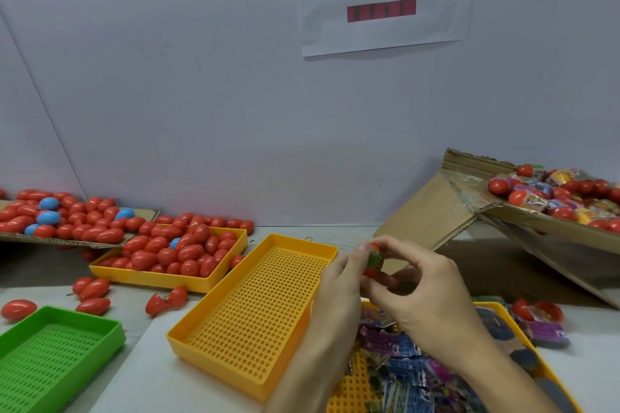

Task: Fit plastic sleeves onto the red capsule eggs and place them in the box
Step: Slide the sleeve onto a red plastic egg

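Note:
Both hands hold one red capsule egg (374,261) upright above the table's middle, with a printed green and orange plastic sleeve around it. My left hand (339,292) pinches its left side. My right hand (426,292) grips its right side and bottom with fingers curled. Below them a yellow tray (355,389) holds several flat purple and blue sleeves (406,369). The cardboard box (503,211) at the right, tilted toward me, contains several sleeved eggs (563,198). A yellow tray (164,278) at the left is heaped with bare red eggs (181,250).
An empty perforated yellow tray (255,312) lies in the middle and a green tray (53,355) at the front left. More red and a few blue eggs (60,218) lie on cardboard at the far left. Loose eggs (94,292) dot the table. A purple sleeve (545,332) lies at the right.

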Demonstrator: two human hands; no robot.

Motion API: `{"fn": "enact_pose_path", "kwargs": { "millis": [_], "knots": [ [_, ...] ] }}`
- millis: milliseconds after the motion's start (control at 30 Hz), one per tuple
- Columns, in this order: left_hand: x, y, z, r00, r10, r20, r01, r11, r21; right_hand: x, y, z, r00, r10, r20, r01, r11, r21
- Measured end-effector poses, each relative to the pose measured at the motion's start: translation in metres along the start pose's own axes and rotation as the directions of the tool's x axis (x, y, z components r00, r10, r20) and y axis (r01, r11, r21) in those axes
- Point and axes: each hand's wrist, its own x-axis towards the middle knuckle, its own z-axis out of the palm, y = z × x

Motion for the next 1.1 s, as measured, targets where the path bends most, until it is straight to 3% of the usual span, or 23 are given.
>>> {"fn": "enact_pose_path", "kwargs": {
  "millis": [133,200,300,533,667,800,1100],
  "knots": [
    [-0.003,0.004,0.005,0.993,-0.121,-0.009,0.117,0.973,-0.201,0.000,0.004,0.001,1.000,0.019,-0.024,-0.018,0.998,0.058],
    [-0.005,0.008,0.007,0.975,-0.218,0.035,0.215,0.902,-0.374,0.000,0.004,0.003,0.999,0.042,-0.034,-0.039,0.993,0.108],
    [-0.006,0.010,0.008,0.964,-0.239,0.118,0.266,0.827,-0.496,0.001,0.004,0.003,0.998,0.041,-0.050,-0.035,0.994,0.108],
    [-0.004,0.007,0.001,0.972,-0.231,0.048,0.228,0.871,-0.436,0.000,0.001,0.001,0.999,0.023,-0.032,-0.022,0.999,0.038],
    [-0.003,0.009,-0.002,0.982,-0.171,0.082,0.190,0.901,-0.390,0.000,0.000,0.000,1.000,0.015,-0.024,-0.015,1.000,0.009],
    [-0.001,0.008,0.002,0.985,-0.158,0.073,0.174,0.895,-0.410,0.001,0.001,-0.001,0.997,0.071,-0.041,-0.066,0.990,0.125],
    [-0.002,0.008,0.000,0.986,-0.117,0.119,0.158,0.886,-0.437,0.003,-0.005,-0.002,0.996,0.080,-0.046,-0.070,0.981,0.181]
  ]
}}
